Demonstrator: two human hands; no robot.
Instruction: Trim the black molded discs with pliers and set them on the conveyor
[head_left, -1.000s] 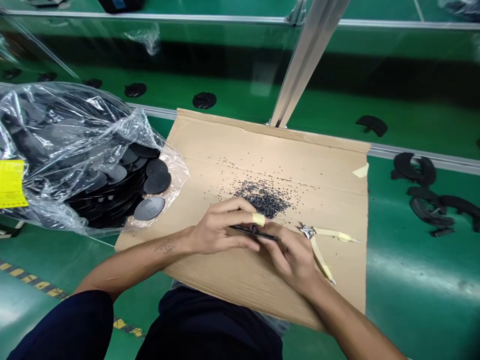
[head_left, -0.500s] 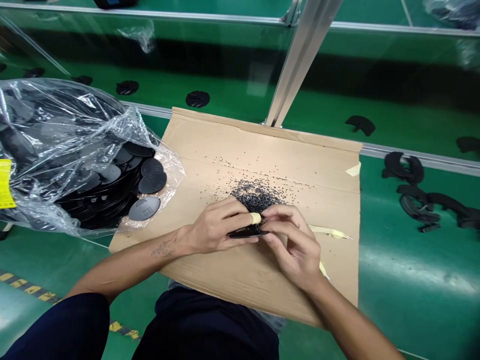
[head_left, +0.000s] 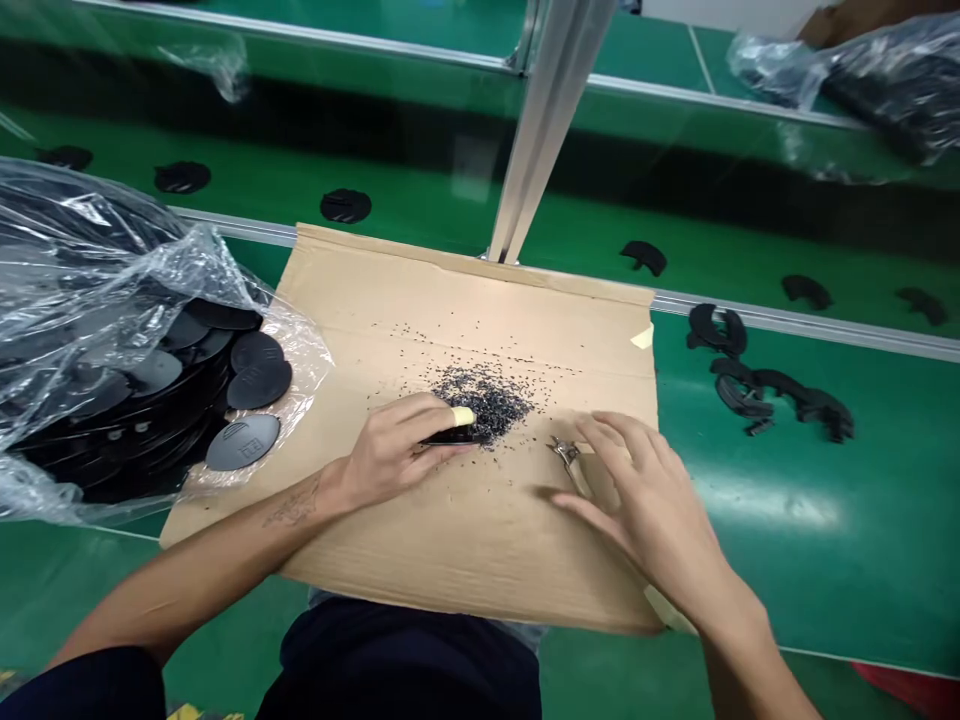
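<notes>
My left hand [head_left: 394,445], with a pale yellow wrap on one fingertip, grips a dark flat plastic part [head_left: 452,436] by its side. Just beyond it lies a heap of tiny black plastic bits [head_left: 491,402], scattered over a cardboard sheet [head_left: 450,545]. To the right, my right hand [head_left: 649,490] holds nothing; its fingers are spread and its thumb stands apart. Beside that thumb, the metal jaws of a pair of nippers [head_left: 565,452] point up and left on the cardboard. The hand hides most of their handles.
At left, a clear plastic bag [head_left: 135,270] spills black oval discs [head_left: 244,441] onto the cardboard. Curved black parts [head_left: 750,395] lie on the green table at right. A metal post [head_left: 544,140] rises behind the cardboard, and more black parts [head_left: 346,205] sit along the green surface beyond.
My right hand has let go of the plastic part and moved right, opening over the nippers. My left hand keeps hold of the part. The whole view has shifted to the right.
</notes>
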